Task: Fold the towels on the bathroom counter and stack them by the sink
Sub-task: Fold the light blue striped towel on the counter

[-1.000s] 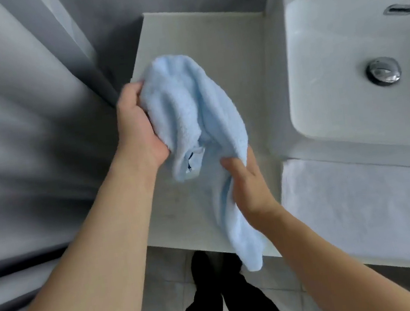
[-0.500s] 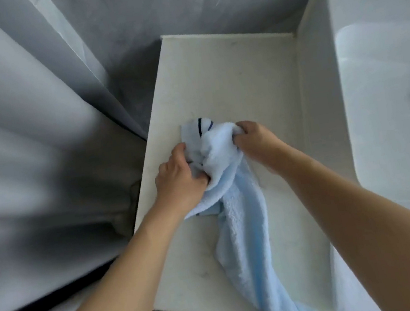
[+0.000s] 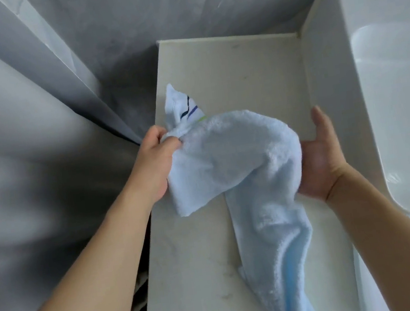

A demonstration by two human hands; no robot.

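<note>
Left hand [image 3: 155,160] at nine o'clock, fingers curled, pinching a corner of the pale blue towel [image 3: 240,166]. Right hand [image 3: 318,157] at three o'clock, palm up, fingers straight, under the drape. Towel bunched above the counter [image 3: 239,70], tail hanging toward five o'clock. Sink [image 3: 400,99] at far right.

A pale grey shower curtain [image 3: 26,160] hangs in deep folds from nine to eleven o'clock. Grey marbled wall tiles [image 3: 202,4] run across twelve o'clock. A dark strip of floor [image 3: 139,293] shows at seven o'clock.
</note>
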